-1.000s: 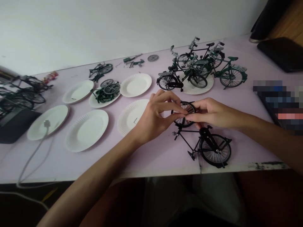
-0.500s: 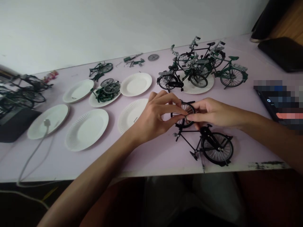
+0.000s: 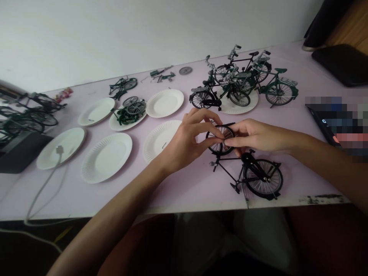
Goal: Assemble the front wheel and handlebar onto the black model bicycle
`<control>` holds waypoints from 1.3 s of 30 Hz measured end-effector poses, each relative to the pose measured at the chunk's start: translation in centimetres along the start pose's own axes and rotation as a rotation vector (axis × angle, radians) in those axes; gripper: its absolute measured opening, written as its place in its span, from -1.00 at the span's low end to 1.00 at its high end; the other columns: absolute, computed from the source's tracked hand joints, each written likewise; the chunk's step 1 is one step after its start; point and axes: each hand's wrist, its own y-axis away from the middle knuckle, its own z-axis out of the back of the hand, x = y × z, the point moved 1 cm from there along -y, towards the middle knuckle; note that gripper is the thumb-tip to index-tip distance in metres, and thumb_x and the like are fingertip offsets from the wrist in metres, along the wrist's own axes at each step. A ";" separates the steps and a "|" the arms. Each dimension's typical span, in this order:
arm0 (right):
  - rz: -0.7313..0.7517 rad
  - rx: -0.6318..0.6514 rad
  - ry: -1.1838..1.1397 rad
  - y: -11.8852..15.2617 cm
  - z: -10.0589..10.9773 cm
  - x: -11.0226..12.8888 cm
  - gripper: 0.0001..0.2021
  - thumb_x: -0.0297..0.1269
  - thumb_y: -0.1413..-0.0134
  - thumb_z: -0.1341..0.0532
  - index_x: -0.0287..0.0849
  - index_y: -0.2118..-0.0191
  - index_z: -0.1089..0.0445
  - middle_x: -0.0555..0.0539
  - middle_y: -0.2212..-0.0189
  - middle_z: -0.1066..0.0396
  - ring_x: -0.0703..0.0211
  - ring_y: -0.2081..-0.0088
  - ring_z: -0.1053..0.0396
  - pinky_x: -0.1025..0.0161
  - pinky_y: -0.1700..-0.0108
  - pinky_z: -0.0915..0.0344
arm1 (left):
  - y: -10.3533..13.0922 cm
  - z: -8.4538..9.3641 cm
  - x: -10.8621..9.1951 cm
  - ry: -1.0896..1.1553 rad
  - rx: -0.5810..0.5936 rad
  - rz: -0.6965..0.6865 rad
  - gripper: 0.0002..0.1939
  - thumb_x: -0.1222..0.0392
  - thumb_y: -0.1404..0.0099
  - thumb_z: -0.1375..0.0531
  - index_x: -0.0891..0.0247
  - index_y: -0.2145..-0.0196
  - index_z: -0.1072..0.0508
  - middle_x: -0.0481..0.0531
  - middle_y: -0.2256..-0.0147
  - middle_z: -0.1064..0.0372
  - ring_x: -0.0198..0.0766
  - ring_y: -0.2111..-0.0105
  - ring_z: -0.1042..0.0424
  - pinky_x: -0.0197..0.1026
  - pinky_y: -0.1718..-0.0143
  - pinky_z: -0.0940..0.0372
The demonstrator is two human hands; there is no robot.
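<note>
Held the front wheel of the black bicycle near its centre, above the desk, with left hand and right hand each clamped on it in a close grip. Probably called for light, even pressure, without twisting sideways.

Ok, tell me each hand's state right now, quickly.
Left hand: pinched closed at the front wheel of the nearest black bicycle; anything between the tips is hidden.
Right hand: closed, holding that same wheel.
</note>
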 end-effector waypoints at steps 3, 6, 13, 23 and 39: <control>-0.005 0.027 -0.007 0.0 0.0 0.0 -0.75 -0.15 -0.25 -0.28 -0.22 0.09 -0.46 0.04 0.46 -0.41 0.27 0.39 -0.37 0.26 0.30 -0.30 | 0.1 0.1 0.0 -0.019 0.077 -0.033 -0.87 0.25 -0.32 -0.34 0.13 0.17 -0.59 0.10 0.01 -0.45 -0.12 0.03 -0.37 0.00 -0.04 -0.24; 0.012 0.058 -0.001 0.1 0.1 0.0 -0.75 -0.14 -0.24 -0.29 -0.23 0.12 -0.45 0.04 0.44 -0.41 0.27 0.39 -0.37 0.25 0.29 -0.29 | 0.2 -0.1 0.1 -0.026 0.108 -0.040 -0.83 0.15 -0.29 -0.37 0.10 0.14 -0.59 0.09 -0.01 -0.44 -0.10 0.02 -0.36 0.00 -0.05 -0.23; 0.014 0.110 -0.005 0.1 0.5 -0.5 -0.66 -0.06 -0.23 -0.28 -0.23 0.06 -0.44 -0.05 0.25 -0.45 0.25 0.33 -0.41 0.20 0.22 -0.35 | 0.1 0.4 0.1 0.024 0.133 -0.004 -0.89 0.22 -0.39 -0.26 0.19 0.14 -0.58 0.13 0.03 -0.45 -0.15 0.06 -0.40 -0.02 -0.04 -0.23; 0.076 0.143 0.021 0.0 0.5 -0.5 -0.67 -0.08 -0.20 -0.31 -0.19 0.04 -0.48 -0.06 0.16 -0.48 0.26 0.31 -0.42 0.22 0.19 -0.38 | 0.2 -0.1 0.2 0.124 0.156 -0.006 -0.80 0.09 -0.28 -0.37 0.28 0.26 -0.56 0.15 0.11 -0.42 -0.18 0.09 -0.47 -0.10 0.02 -0.36; 0.101 0.154 -0.010 0.1 0.3 -0.6 -0.65 -0.18 -0.19 -0.33 -0.13 -0.07 -0.47 -0.07 0.14 -0.52 0.27 0.30 -0.46 0.29 0.25 -0.44 | 0.5 0.5 -0.1 0.180 0.156 0.017 -0.89 0.24 -0.31 -0.35 0.30 0.21 -0.60 0.16 0.13 -0.48 -0.26 0.16 -0.52 -0.22 0.12 -0.45</control>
